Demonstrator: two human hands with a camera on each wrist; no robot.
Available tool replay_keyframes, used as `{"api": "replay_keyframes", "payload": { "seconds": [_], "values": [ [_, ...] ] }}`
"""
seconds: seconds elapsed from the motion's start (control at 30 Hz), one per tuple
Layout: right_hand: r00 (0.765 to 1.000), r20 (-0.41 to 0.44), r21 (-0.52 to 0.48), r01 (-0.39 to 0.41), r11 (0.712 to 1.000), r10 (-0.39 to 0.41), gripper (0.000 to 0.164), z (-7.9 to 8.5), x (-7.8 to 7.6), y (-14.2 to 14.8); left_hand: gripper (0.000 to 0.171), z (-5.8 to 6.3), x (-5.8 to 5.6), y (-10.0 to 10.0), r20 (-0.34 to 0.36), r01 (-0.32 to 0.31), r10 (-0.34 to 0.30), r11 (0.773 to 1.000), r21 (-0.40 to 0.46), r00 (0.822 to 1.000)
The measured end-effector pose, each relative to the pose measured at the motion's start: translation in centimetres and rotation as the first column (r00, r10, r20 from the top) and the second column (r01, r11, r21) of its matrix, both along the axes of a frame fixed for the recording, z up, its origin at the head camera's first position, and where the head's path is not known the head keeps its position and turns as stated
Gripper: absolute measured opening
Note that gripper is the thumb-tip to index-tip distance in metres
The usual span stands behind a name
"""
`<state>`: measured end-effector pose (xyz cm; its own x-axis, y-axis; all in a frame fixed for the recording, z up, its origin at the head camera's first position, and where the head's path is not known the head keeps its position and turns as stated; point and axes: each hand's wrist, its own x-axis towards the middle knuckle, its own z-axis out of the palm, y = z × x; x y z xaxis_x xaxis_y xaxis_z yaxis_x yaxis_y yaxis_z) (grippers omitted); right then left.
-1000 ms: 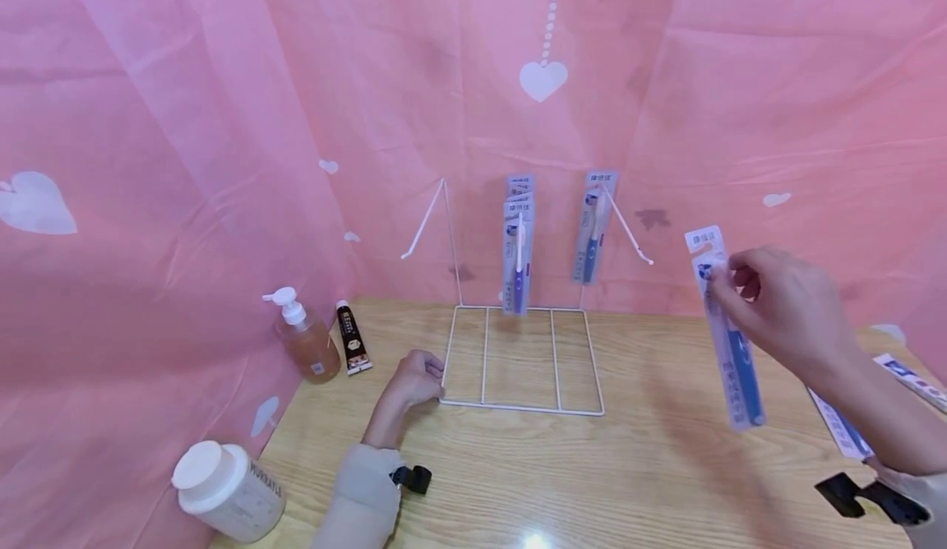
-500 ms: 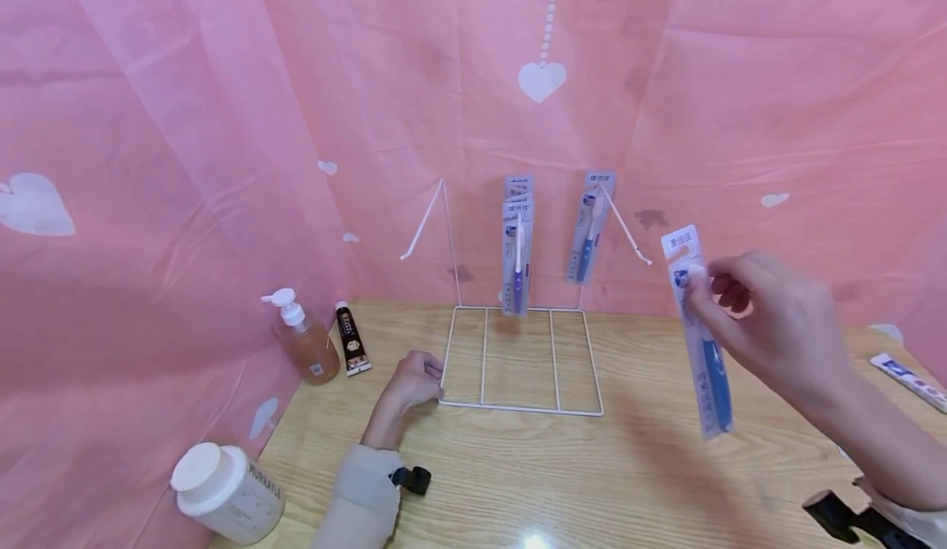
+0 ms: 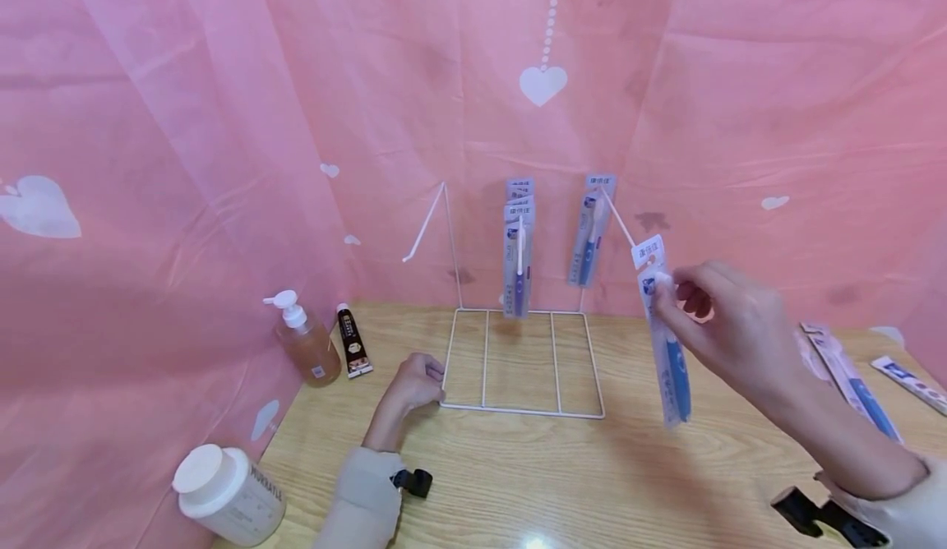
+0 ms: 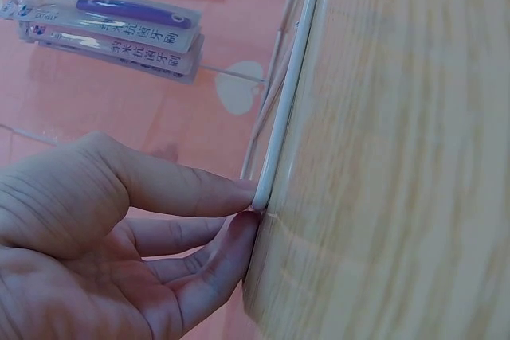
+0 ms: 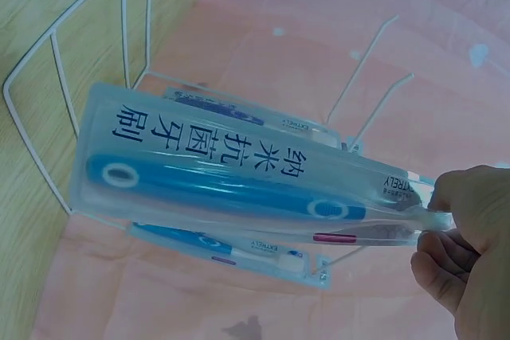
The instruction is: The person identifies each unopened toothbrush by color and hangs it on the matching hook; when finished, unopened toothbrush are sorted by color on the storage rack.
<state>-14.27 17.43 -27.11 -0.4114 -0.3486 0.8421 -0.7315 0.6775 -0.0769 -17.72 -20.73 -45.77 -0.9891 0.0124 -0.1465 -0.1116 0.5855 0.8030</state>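
My right hand (image 3: 728, 319) pinches a blue toothbrush in a clear package (image 3: 666, 360) near its top, beside the tip of the right prong. The package hangs tilted, its hook hole showing below the printed top. My left hand (image 3: 416, 380) grips the front left corner of the white wire rack (image 3: 518, 408); in the left wrist view, thumb and fingers (image 4: 239, 197) meet at the rod. On the middle prong hang several packaged toothbrushes, a purple one (image 3: 519, 278) in front. One packaged blue toothbrush (image 3: 589, 241) hangs far back on the right prong. The left prong (image 3: 423, 227) carries nothing.
At left on the wood table stand a pump bottle (image 3: 311, 352), a dark tube (image 3: 353, 342) and a white jar (image 3: 240, 500). More packaged toothbrushes (image 3: 858, 385) and a white tube (image 3: 910, 380) lie at right. A pink curtain (image 3: 740, 122) hangs behind the rack.
My right hand has moved left with the packaged toothbrush, from the table's right side to beside the right prong's tip. My left hand stays on the rack corner.
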Motion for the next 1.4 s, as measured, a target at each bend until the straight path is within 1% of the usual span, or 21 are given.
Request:
{"api": "replay_keyframes", "payload": {
  "seconds": [0.07, 0.2, 0.43, 0.53, 0.6, 0.7, 0.87, 0.97, 1.1, 1.23, 1.4],
  "values": [
    [1.000, 0.008, -0.004, -0.005, 1.000, 0.005, 0.030, -0.1, 0.0, 0.0, 0.038, 0.0, 0.0, 0.0, 0.000, -0.002, 0.002, 1.000, -0.002, 1.000],
    [1.000, 0.000, -0.015, -0.004, 1.000, 0.004, 0.033, -0.2, -0.1, 0.0, 0.038, 0.0, 0.0, 0.0, -0.009, 0.003, -0.003, 1.000, 0.000, 1.000],
    [1.000, 0.020, -0.008, 0.011, 1.000, -0.011, 0.021, -0.4, 0.1, -0.2, 0.038, -0.1, 0.0, -0.1, -0.015, 0.014, -0.014, 1.000, -0.003, 1.000],
    [0.998, 0.046, 0.015, 0.035, 0.999, -0.036, 0.017, -0.6, -0.1, -0.4, 0.037, -0.1, 0.0, 0.0, -0.016, 0.013, -0.013, 1.000, -0.007, 1.000],
    [0.995, 0.078, 0.029, 0.053, 0.998, -0.055, 0.016, -0.7, -0.5, -0.5, 0.037, -0.1, 0.0, 0.0, -0.015, 0.012, -0.012, 1.000, -0.006, 1.000],
    [0.989, 0.125, 0.032, 0.072, 0.997, -0.075, 0.014, -0.9, -1.6, -1.0, 0.038, 0.0, 0.0, -0.1, -0.011, 0.009, -0.009, 1.000, -0.003, 1.000],
    [0.981, 0.174, -0.025, 0.096, 0.995, -0.090, 0.010, -1.3, -4.5, -1.8, 0.038, -0.1, -0.1, -0.1, -0.005, 0.005, -0.005, 1.000, -0.009, 1.000],
    [0.977, 0.191, -0.064, 0.104, 0.993, -0.090, 0.009, -1.4, -6.4, -2.4, 0.038, -0.2, -0.1, -0.1, -0.009, 0.004, -0.004, 1.000, -0.017, 1.000],
    [0.974, 0.195, -0.099, 0.135, 0.986, -0.114, 0.015, -1.6, -8.5, -3.0, 0.036, -0.3, -0.1, -0.1, -0.024, 0.015, -0.015, 1.000, -0.019, 1.000],
    [0.964, 0.224, -0.140, 0.177, 0.974, -0.143, 0.016, -1.8, -10.2, -3.5, 0.036, -0.3, -0.1, -0.1, -0.025, 0.024, -0.024, 1.000, -0.006, 0.999],
    [0.949, 0.267, -0.166, 0.214, 0.963, -0.165, 0.015, -1.8, -11.9, -4.3, 0.038, -0.2, -0.1, -0.2, -0.015, 0.013, -0.013, 1.000, 0.005, 1.000]
  ]
}}
